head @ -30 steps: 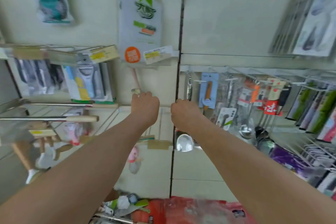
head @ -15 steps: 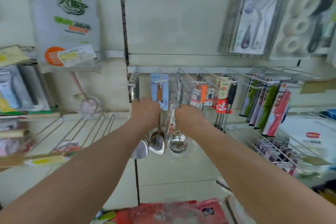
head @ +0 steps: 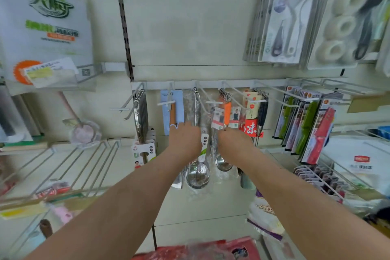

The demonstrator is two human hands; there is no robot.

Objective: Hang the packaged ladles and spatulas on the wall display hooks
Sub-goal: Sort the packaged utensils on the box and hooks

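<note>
Both arms reach to the middle of the frame, where a row of white wire hooks juts from the wall rail. The packaged ladle [head: 197, 175] hangs in its clear sleeve between the two hands, bowl low and handle top up by the hook [head: 202, 97]. Whether its hole is fully over the wire is not clear.

The left hand [head: 184, 140] lies against the sleeve's left side. The right hand [head: 233, 142] sits just right of it, near a second ladle [head: 223, 163]. Only the backs of both hands show, so I cannot tell how far the fingers are closed or what they grip.

The main risk is letting go before the hole is seated: the slick sleeve could slide off the tip and drop. The row is crowded, so a sideways nudge could knock the blue-carded spatula [head: 178, 107] or the orange-handled utensil [head: 227, 112], or catch the sleeve on a price-tag bar.
</note>
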